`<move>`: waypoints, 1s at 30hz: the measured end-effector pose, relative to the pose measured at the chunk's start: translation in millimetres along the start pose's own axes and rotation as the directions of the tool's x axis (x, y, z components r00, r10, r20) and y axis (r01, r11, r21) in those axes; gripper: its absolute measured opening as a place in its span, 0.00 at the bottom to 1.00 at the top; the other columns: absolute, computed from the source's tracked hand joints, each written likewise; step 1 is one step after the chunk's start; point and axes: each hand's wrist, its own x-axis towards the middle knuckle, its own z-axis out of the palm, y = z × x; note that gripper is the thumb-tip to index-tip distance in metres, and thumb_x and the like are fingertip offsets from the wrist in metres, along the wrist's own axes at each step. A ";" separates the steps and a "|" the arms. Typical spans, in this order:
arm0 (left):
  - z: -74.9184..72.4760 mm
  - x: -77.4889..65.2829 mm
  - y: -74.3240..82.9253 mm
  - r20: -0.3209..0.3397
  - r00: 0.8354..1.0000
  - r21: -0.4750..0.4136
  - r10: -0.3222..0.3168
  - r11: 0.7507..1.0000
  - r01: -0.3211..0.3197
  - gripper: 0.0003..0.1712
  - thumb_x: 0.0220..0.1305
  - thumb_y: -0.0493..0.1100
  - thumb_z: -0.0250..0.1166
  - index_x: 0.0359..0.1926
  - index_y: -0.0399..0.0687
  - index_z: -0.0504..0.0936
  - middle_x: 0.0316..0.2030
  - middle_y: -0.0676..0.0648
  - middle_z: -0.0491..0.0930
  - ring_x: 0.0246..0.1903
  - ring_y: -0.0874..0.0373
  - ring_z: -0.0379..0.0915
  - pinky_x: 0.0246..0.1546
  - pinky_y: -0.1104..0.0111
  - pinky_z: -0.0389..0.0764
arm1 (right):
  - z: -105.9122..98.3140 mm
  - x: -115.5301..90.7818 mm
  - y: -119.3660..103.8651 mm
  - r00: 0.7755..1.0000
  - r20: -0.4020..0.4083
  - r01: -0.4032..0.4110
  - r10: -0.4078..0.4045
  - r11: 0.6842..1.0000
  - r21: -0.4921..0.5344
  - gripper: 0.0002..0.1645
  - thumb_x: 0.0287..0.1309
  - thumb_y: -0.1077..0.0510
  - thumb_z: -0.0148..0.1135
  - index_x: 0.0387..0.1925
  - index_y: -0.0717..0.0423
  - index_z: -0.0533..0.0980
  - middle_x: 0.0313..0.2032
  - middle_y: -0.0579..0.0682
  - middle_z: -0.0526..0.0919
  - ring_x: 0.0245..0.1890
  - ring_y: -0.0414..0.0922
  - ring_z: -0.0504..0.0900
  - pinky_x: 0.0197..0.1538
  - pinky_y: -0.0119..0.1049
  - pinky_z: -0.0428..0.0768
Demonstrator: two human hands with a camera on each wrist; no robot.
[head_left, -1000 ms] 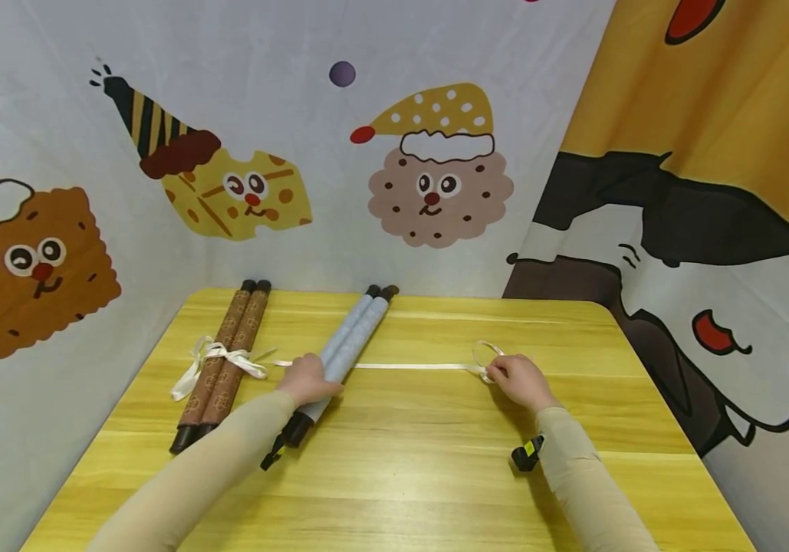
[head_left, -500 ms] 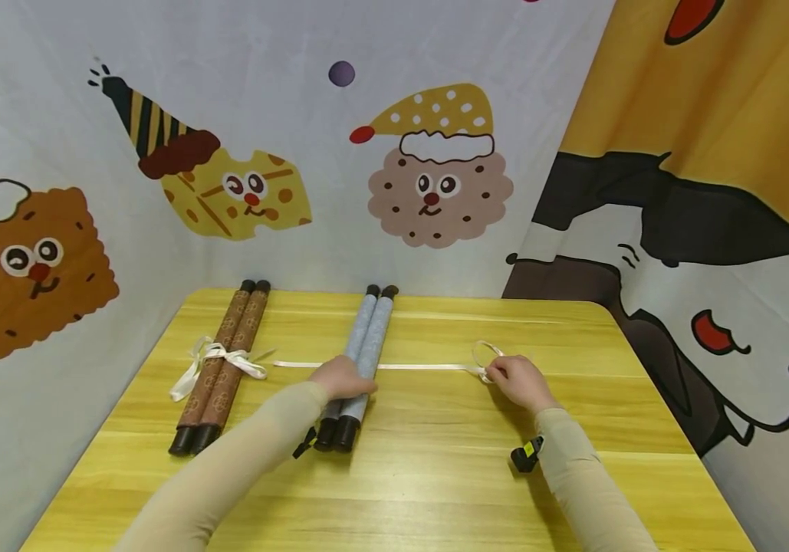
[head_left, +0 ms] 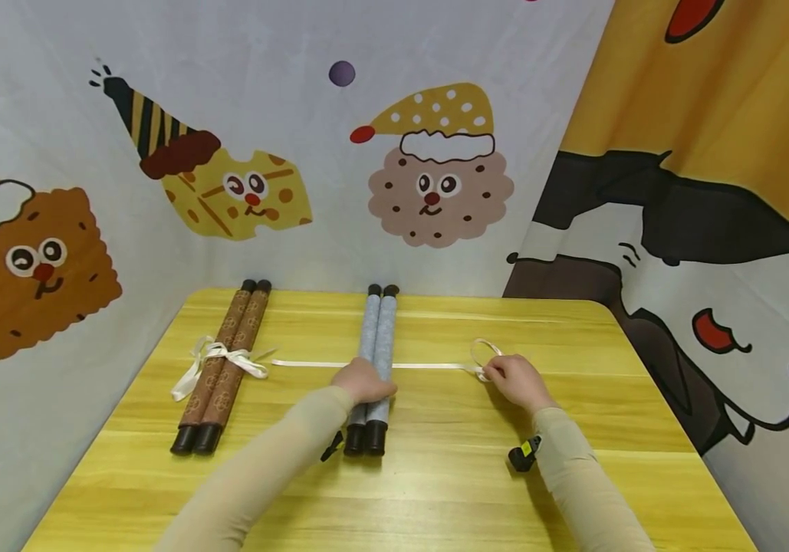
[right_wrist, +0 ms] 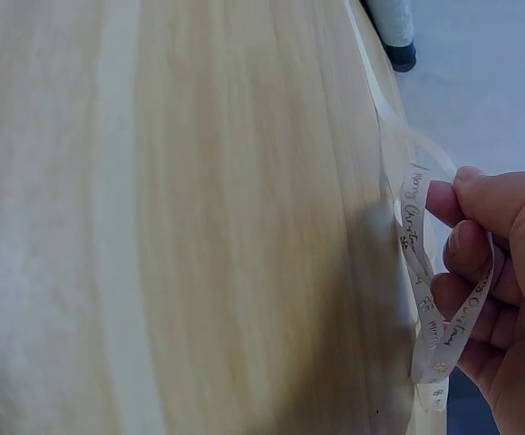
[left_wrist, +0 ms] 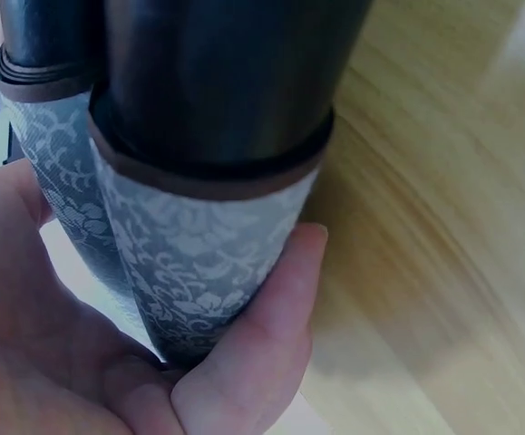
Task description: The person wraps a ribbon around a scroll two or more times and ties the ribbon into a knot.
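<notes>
The left hand (head_left: 361, 382) grips the grey scrolls (head_left: 383, 330), near ends now swung right so they cross the ribbon (head_left: 435, 366) more squarely, its right part pinched by the right hand (head_left: 518, 381).

Two pale-blue scrolls (head_left: 384, 337) are gripped by the left hand (head_left: 364, 381) across a cream ribbon (head_left: 435, 366), whose looped end is pinched by the right hand (head_left: 518, 380). On the left, two brown patterned scrolls (head_left: 227, 383) are tied with a cream bow (head_left: 217, 350)

Gap beside grey rolls (head_left: 384, 330), ribbon (head_left: 430, 366) across
</notes>
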 end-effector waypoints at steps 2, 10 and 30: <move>2.5 1.0 2.1 -0.017 1.000 0.029 0.002 1.000 -0.002 0.32 0.51 0.58 0.67 0.40 0.31 0.78 0.39 0.37 0.77 0.31 0.51 0.75 0.31 0.60 0.80 | -0.4 -0.1 0.2 1.000 0.003 -0.005 0.005 1.000 0.002 0.10 0.66 0.58 0.63 0.27 0.52 0.82 0.24 0.42 0.80 0.28 0.44 0.73 0.36 0.44 0.72; 8.9 -1.2 9.1 -0.053 0.998 0.013 -0.015 1.000 0.015 0.29 0.49 0.56 0.70 0.35 0.32 0.77 0.30 0.41 0.75 0.26 0.52 0.75 0.25 0.62 0.79 | -1.4 -1.3 0.5 1.000 0.013 -0.004 0.004 1.000 0.013 0.10 0.66 0.58 0.63 0.27 0.51 0.82 0.24 0.42 0.79 0.26 0.43 0.70 0.35 0.42 0.70; -14.5 19.2 -28.4 -0.174 0.982 0.284 0.065 0.959 -0.013 0.21 0.69 0.53 0.61 0.44 0.37 0.82 0.40 0.37 0.80 0.41 0.43 0.78 0.39 0.52 0.79 | -1.9 -2.5 -2.3 1.000 -0.006 0.011 -0.011 1.000 0.012 0.10 0.65 0.59 0.63 0.27 0.52 0.82 0.25 0.43 0.81 0.27 0.43 0.74 0.36 0.44 0.73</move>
